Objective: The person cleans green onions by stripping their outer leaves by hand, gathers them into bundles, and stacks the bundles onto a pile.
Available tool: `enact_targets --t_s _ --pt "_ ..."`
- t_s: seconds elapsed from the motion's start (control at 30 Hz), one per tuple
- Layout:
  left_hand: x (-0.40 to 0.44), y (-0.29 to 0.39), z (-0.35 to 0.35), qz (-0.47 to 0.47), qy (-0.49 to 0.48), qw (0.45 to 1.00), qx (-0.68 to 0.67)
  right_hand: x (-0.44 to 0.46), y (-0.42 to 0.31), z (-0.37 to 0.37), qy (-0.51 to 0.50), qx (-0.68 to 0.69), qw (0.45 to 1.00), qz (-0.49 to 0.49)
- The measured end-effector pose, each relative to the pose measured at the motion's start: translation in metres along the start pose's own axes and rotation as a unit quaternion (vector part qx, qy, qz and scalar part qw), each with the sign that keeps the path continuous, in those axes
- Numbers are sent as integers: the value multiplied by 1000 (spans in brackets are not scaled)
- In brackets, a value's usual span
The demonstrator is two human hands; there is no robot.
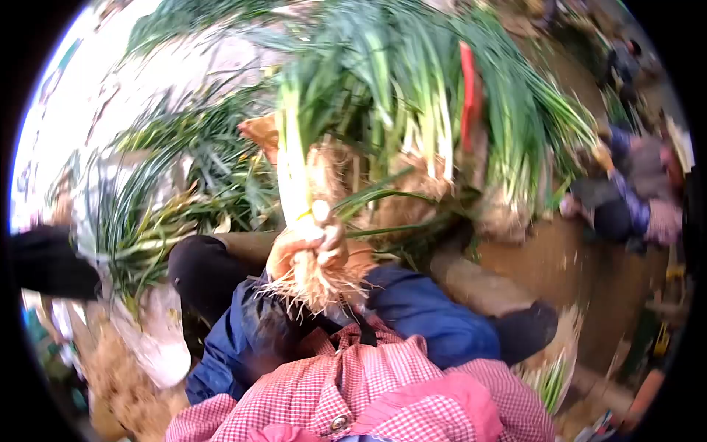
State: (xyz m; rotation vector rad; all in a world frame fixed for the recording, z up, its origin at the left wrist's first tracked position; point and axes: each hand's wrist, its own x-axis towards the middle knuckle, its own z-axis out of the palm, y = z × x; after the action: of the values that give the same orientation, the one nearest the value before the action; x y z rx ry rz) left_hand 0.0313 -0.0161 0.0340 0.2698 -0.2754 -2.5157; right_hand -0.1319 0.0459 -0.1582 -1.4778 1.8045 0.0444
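Note:
My left hand (289, 252) is closed around the white lower stems of a bunch of green garlic (293, 166). The bunch stands upright, leaves pointing away from me and pale stringy roots (313, 286) hanging below the fist. A small yellow patch shows at the stems just above the fingers; I cannot make out what it is. Close against the bunch on the right is my right hand (359, 258); its fingers are mostly hidden behind the roots and the other hand. Just beyond, several more rooted bunches (427, 136) stand side by side, with a red strip (468, 96) among them.
Loose green stalks (177, 195) lie heaped at the left beside a pale sheet (158, 335). Brown fibrous matter (121, 368) covers the ground at lower left. Another person (633, 191) works at the right, a hand at the leaves. More cut stalks (549, 383) lie at lower right.

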Motion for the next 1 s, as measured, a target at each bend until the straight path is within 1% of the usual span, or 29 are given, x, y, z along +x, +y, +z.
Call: enact_targets --t_s 0.03,0.07,0.1,0.13,0.17,0.2,0.23,0.27,0.3,0.33,0.37,0.4,0.43,0.47,0.5,0.57,0.6,0.63,0.67,0.7,0.73,0.8,0.83,0.87,0.9,0.93,0.97,1.0 --pt "-1 4 -7 -10 41 999 -25 -3 -2 -20 27 29 999 11" --pt "-1 4 -12 -2 59 997 -58 -10 -4 -46 60 67 996 22" --pt "-2 12 -21 -17 122 992 -14 -20 -8 -77 101 109 988 30" --pt "1 11 -50 -46 147 988 -22 -35 -15 -113 143 151 977 37" --pt "5 7 -71 -48 170 984 -4 -44 -18 -142 204 183 962 3" --pt "7 0 -91 -52 222 972 51 -61 -27 -176 270 216 937 -38" --pt "15 -15 -112 -10 258 964 67 -75 -41 -208 323 236 913 -73" --pt "20 -27 -139 -19 324 942 90 -89 -61 -237 372 231 893 -102" --pt "26 -43 -174 22 311 923 224 -94 -81 -262 372 238 896 -53" --pt "19 -36 -156 -29 282 851 442 -105 -124 -284 387 106 914 -57" --pt "11 -27 -135 -66 248 727 637 -107 -172 -300 400 -27 914 -57" --pt "17 -38 -156 21 199 680 705 -99 -211 -307 368 0 922 -119" --pt "19 -41 -145 -20 275 740 614 -81 -249 -307 388 -65 895 -210" --pt "27 -52 -153 0 297 765 571 -63 -286 -308 411 -132 852 -295" --pt "37 -66 -169 19 318 787 528 -44 -329 -288 428 -135 807 -383" --pt "57 -85 -188 -17 259 717 647 -6 -414 -249 452 -160 690 -542" --pt "56 -87 -183 -21 228 678 698 -11 -459 -220 317 -203 749 -545" --pt "53 -85 -174 -13 202 648 734 -19 -497 -192 172 -246 789 -536" --pt "50 -85 -170 2 186 632 752 -24 -521 -172 24 -288 808 -513" --pt "51 -89 -173 18 169 621 765 -25 -516 -145 15 -275 824 -495" --pt "52 -90 -174 43 149 606 781 -14 -499 -123 -14 -212 826 -521" --pt "54 -89 -173 105 115 580 799 13 -439 -112 -23 -112 767 -632" --pt "53 -85 -171 133 99 578 799 24 -399 -121 -6 -60 775 -629" --pt "51 -77 -166 147 90 604 778 30 -347 -137 34 -7 817 -576" --pt "48 -70 -161 148 83 660 732 37 -287 -155 99 48 863 -494" --pt "36 -56 -142 81 69 842 529 44 -217 -175 192 101 896 -388" --pt "24 -42 -122 21 94 954 283 52 -147 -188 301 129 903 -278" --pt "1 -19 -85 -5 60 989 137 57 -77 -197 394 129 893 -174"
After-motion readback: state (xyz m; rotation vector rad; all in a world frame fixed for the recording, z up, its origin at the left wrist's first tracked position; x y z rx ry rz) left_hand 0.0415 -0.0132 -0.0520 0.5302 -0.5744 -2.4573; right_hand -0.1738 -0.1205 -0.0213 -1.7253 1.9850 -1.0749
